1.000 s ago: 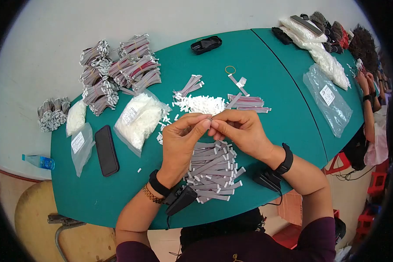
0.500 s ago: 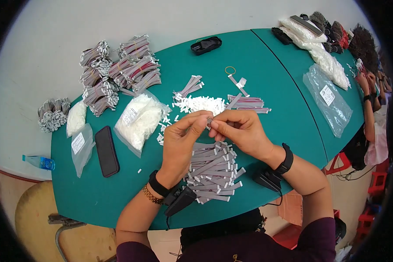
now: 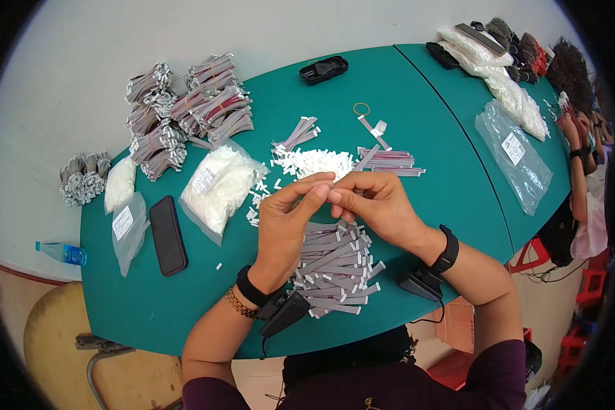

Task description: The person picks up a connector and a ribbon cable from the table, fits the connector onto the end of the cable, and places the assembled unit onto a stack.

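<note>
Above the table's middle, my left hand (image 3: 285,212) and my right hand (image 3: 378,205) meet fingertip to fingertip. Both are closed in a pinch on a grey ribbon cable end, which the fingers now hide almost wholly. Just beyond them lies a heap of small white connector housings (image 3: 316,162). Below my hands is a loose pile of short grey ribbon cables (image 3: 338,270) with white ends. A flat stack of similar cables (image 3: 388,160) lies past my right hand, and a few more cables (image 3: 297,133) sit beyond the housings.
Bundled cables (image 3: 215,102) are piled at the back left of the green table (image 3: 417,102). Nearer are a bag of white parts (image 3: 215,188) and a dark phone (image 3: 168,236). A black tray (image 3: 323,70) stands at the back. Far right, another person's hands (image 3: 572,128) hold dark red strands.
My fingertips have closed further together, covering the grey piece that showed between them. Both hands stay in nearly the same place.
</note>
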Action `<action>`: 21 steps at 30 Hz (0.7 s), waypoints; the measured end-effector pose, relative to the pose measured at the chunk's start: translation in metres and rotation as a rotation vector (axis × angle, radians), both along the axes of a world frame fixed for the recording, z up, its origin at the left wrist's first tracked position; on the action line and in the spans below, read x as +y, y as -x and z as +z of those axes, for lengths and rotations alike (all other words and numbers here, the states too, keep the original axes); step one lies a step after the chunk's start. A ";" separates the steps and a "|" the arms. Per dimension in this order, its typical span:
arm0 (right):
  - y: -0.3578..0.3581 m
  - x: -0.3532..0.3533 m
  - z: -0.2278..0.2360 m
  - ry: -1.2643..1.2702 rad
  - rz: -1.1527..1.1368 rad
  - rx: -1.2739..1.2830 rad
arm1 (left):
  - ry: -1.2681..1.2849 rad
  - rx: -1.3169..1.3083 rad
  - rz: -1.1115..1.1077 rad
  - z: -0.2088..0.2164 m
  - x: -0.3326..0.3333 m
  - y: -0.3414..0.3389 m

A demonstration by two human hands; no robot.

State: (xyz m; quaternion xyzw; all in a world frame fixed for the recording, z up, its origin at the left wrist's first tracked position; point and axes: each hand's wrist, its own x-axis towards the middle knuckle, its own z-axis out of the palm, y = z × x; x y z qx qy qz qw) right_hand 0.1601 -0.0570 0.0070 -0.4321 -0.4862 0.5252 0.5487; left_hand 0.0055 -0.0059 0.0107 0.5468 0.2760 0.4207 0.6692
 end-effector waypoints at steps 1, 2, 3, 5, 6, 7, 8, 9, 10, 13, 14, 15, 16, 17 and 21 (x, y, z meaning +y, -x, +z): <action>0.000 0.001 -0.001 -0.013 -0.019 -0.005 | 0.032 0.016 -0.016 0.001 0.000 0.000; -0.001 0.001 -0.001 -0.013 -0.019 -0.004 | 0.032 0.016 -0.016 0.000 0.002 0.000; -0.001 0.001 -0.001 -0.005 -0.037 -0.016 | 0.021 0.065 -0.025 0.000 0.004 0.001; -0.001 0.002 0.000 0.004 -0.056 -0.028 | 0.010 0.114 -0.035 0.001 0.009 0.004; -0.002 0.002 0.000 0.004 -0.056 -0.027 | 0.010 0.115 -0.035 0.003 0.013 0.005; -0.003 0.003 0.000 0.023 -0.053 -0.026 | -0.013 0.166 -0.032 0.004 0.016 0.006; -0.004 0.003 -0.001 0.023 -0.054 -0.026 | -0.013 0.166 -0.033 0.005 0.020 0.007; -0.005 0.003 -0.001 0.042 -0.051 -0.024 | -0.037 0.218 -0.030 0.007 0.024 0.009; -0.005 0.004 -0.001 0.041 -0.052 -0.024 | -0.038 0.218 -0.031 0.001 0.030 0.012; -0.005 0.004 -0.001 0.030 -0.062 -0.036 | -0.243 0.363 -0.014 -0.012 0.045 0.021; -0.004 0.005 -0.001 0.029 -0.061 -0.034 | -0.243 0.365 -0.013 -0.013 0.046 0.024; -0.005 0.005 0.000 0.025 -0.056 -0.035 | -0.361 0.578 0.043 -0.011 0.047 0.025; -0.005 0.005 0.000 0.026 -0.057 -0.034 | -0.361 0.579 0.042 -0.010 0.047 0.025; -0.005 0.005 -0.001 0.021 -0.052 -0.035 | -0.479 0.792 0.099 -0.009 0.047 0.026; -0.005 0.005 -0.002 0.027 -0.041 -0.038 | -0.673 0.890 0.104 -0.012 0.046 0.028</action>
